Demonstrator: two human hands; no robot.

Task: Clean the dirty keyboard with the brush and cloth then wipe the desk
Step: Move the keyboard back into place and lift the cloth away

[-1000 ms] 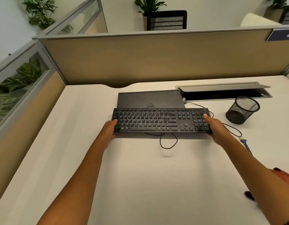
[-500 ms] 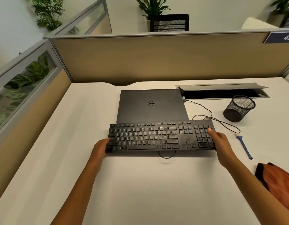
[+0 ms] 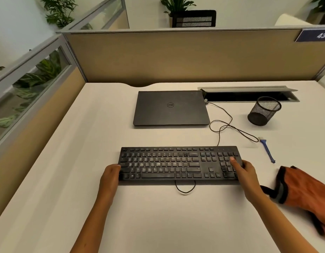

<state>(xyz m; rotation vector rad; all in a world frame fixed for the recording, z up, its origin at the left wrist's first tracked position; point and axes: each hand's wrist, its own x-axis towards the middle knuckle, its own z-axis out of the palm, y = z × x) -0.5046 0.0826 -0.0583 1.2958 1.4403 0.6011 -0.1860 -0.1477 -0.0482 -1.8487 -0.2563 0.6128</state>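
Note:
A dusty black keyboard [image 3: 178, 164] lies flat on the white desk [image 3: 85, 161], in front of a closed laptop. My left hand [image 3: 110, 175] grips its left end. My right hand [image 3: 244, 173] grips its right end, thumb resting on the number pad. The keyboard's cable [image 3: 229, 126] runs back toward the laptop, and a loop of it shows under the front edge. A small blue brush [image 3: 266, 150] lies on the desk to the right of the keyboard. An orange cloth [image 3: 304, 190] with dark trim is bunched at the right edge.
A closed black laptop [image 3: 170, 108] sits behind the keyboard. A black mesh pen cup [image 3: 264, 111] stands at the back right, before an open cable tray [image 3: 249, 94]. Beige partition walls [image 3: 176, 57] close off the back and left sides.
Both hands have pulled the keyboard off the laptop and toward me, down onto the desk. The laptop lid is now fully uncovered.

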